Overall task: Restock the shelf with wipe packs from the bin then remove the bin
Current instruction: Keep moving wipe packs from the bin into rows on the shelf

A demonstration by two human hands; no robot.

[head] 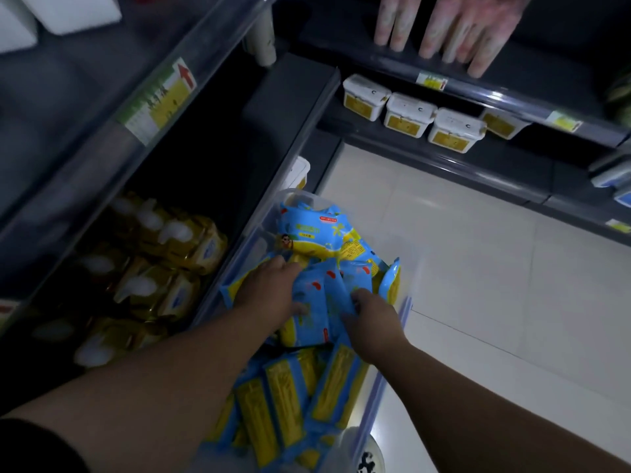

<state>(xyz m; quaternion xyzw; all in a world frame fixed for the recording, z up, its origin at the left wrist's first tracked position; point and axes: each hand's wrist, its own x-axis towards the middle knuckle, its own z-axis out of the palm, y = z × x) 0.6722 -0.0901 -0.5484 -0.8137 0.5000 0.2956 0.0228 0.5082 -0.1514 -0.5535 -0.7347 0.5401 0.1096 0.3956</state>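
Observation:
A clear plastic bin [392, 363] stands on the floor beside the dark shelf, full of blue and yellow wipe packs [321, 240]. Both my hands reach down into it. My left hand [269, 291] grips a cluster of blue packs [312, 302] from the left, thumb curled over the front. My right hand [370, 322] grips the same cluster from the right. Several packs [283, 411] stand on edge in the bin's near end. The lower shelf [218, 302] at left holds yellow wipe packs with white lids [177, 247].
White and yellow tubs [409, 114] line a shelf across the pale tiled aisle floor [478, 285]. Pink packets [454, 29] sit on the shelf above them. A price-label rail [157, 104] runs along the upper left shelf. A floor drain [370, 455] lies by the bin.

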